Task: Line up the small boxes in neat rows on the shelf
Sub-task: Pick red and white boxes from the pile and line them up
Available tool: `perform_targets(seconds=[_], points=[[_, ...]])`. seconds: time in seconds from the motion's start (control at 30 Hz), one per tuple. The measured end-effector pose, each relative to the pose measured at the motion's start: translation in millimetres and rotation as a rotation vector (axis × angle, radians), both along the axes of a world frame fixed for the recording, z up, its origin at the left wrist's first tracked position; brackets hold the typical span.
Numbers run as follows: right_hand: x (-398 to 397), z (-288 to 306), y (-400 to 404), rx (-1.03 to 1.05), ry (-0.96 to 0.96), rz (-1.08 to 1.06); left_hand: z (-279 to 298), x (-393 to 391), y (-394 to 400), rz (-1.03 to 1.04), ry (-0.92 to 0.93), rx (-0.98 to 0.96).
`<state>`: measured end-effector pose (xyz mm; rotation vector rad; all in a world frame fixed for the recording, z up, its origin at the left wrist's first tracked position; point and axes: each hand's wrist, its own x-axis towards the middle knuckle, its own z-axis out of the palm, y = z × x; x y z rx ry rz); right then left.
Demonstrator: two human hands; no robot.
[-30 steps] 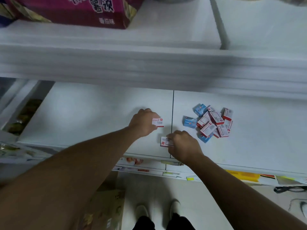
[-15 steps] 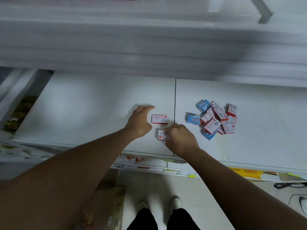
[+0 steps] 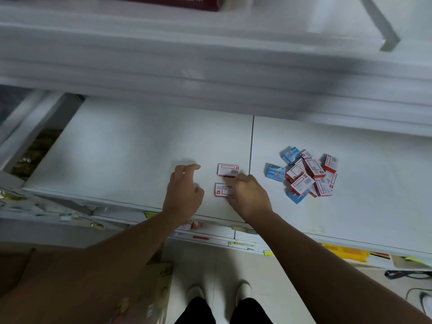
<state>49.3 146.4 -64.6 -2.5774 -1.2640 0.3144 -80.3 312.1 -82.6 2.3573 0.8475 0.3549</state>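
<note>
Two red-and-white small boxes lie flat on the white shelf (image 3: pixel 121 150), one behind the other, just left of the shelf seam. My right hand (image 3: pixel 250 197) has its curled fingers over the right end of the near box (image 3: pixel 221 190), and its fingertips reach the lower right corner of the far box (image 3: pixel 227 170). My left hand (image 3: pixel 184 190) hovers to the left of both boxes with relaxed fingers, holding nothing. A loose pile of several red-and-white and blue boxes (image 3: pixel 304 176) sits right of the seam.
The upper shelf's front edge (image 3: pixel 210 66) overhangs the back of this shelf, with a red carton (image 3: pixel 187 1) on top. Below the shelf front are price labels. A cardboard box (image 3: pixel 149 291) stands on the floor by my feet, and a cable (image 3: pixel 409 274) lies at the right.
My left hand let go of the far box and drew back to the left. My right hand stayed on the near box and slid it up under the far one.
</note>
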Motion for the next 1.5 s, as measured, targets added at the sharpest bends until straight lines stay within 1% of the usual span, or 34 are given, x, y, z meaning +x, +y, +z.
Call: perform_targets(seconds=[0.1, 0.17, 0.2, 0.3, 0.33, 0.43, 0.5, 0.6, 0.73, 0.9, 1.17, 1.33, 1.5], points=[[-3.7, 4.1, -10.3, 0.084, 0.057, -0.112, 2.5, 0.3, -15.9, 0.04, -0.035, -0.091], [-9.0, 5.9, -17.5, 0.207, 0.16, -0.252, 6.5, 2.1, -28.4, 0.119, -0.092, -0.234], [-12.5, 6.9, -21.1, 0.294, 0.258, -0.337, 9.2, 2.9, -35.5, 0.17, -0.129, -0.324], [-28.6, 11.4, -27.7, 0.576, 0.699, -0.596, 16.6, 5.0, -59.4, 0.288, -0.207, -0.553], [-34.8, 11.1, -27.8, 0.648, 0.807, -0.653, 18.3, 6.5, -67.6, 0.32, -0.226, -0.635], [-49.5, 4.5, -24.5, 0.783, 0.955, -0.74, 20.3, 12.8, -89.3, 0.427, -0.278, -0.915], [-57.0, 1.0, -20.4, 0.827, 1.035, -0.76, 16.5, 16.8, -97.9, 0.464, -0.286, -1.03], [-63.4, -2.2, -13.0, 0.822, 1.085, -0.754, 12.2, 20.6, -99.1, 0.448, -0.294, -1.063], [-56.1, 1.8, 2.2, 0.818, 1.144, -0.75, 11.5, 32.1, -85.7, 0.388, -0.311, -1.061], [-35.8, 0.7, 17.4, 0.815, 1.223, -0.803, 9.9, 47.0, -74.2, 0.41, -0.316, -1.084], [-18.6, -2.4, 23.8, 0.817, 1.218, -0.817, 9.2, 69.1, -60.2, 0.423, -0.292, -1.058], [-8.0, -1.6, 32.8, 0.82, 1.231, -0.785, 9.2, 77.8, -45.4, 0.379, -0.301, -1.007], [-3.5, -1.6, 41.5, 0.824, 1.24, -0.783, 6.9, 80.8, -37.2, 0.354, -0.289, -1.011]])
